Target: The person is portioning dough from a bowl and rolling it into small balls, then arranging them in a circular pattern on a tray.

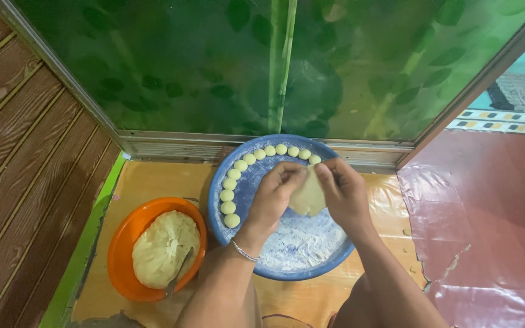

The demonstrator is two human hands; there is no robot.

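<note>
Floor covering [153, 182] of tan plastic sheet carries everything here, laid in front of a green leaf-patterned glass panel [214, 67]. On it sits a wide blue basin [223, 226], its bottom dusted with white flour [299, 243], and just to its left, nearly touching, an orange bowl [120, 255] holding a large lump of pale dough [162, 246] with a spoon handle [180, 270] stuck in it. Small dough balls [229, 194] line the basin's left and far rim in a curved row, each touching the next.

Above the basin's middle, both hands meet on a flattened piece of dough [308, 197]. The left hand [271, 197], a thin bracelet at its wrist, is curled with fingertips pinching the piece's upper left edge; the right hand [344, 194] is likewise closed on its right edge, thumb in front. The piece hangs between them, clear of the flour.

The step in hand looks like pressing a portion flat. The next move seems to call for even finger pressure around the rim so the thin sheet does not tear.
</note>
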